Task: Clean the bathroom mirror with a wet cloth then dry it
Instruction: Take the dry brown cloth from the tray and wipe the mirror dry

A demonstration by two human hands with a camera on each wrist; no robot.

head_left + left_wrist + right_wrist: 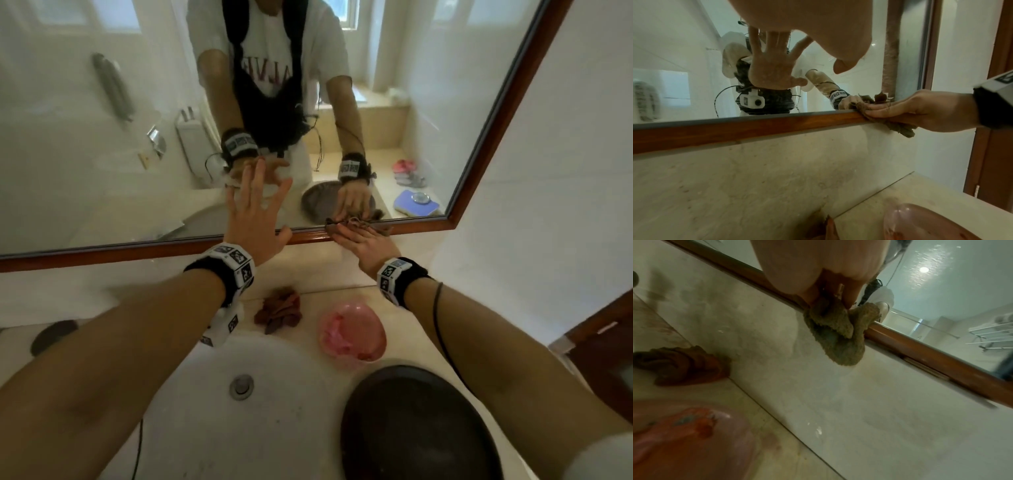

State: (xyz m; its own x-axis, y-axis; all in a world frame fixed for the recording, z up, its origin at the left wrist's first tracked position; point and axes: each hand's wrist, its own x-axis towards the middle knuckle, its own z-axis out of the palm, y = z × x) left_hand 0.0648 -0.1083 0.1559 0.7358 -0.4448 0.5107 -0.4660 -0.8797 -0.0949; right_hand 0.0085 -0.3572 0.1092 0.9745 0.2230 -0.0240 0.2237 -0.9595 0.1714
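Note:
The wood-framed mirror (102,144) fills the wall above the counter. My left hand (255,209) is open, its spread fingers reaching onto the lower glass; the left wrist view shows its palm (818,32) close to the mirror (684,48). My right hand (363,240) holds a bunched brown cloth (346,224) against the bottom frame rail, right of the left hand. In the right wrist view the cloth (834,337) hangs over the rail below the thumb and fingers of the right hand (813,264). From the left wrist view the right hand (920,107) lies along the rail on the cloth (898,127).
A second reddish-brown cloth (279,310) lies crumpled on the counter against the wall. Beside it sits a pink dish (352,332). The white sink basin (191,411) is below, with a dark round object (411,428) at its right and a wooden door frame (599,342) further right.

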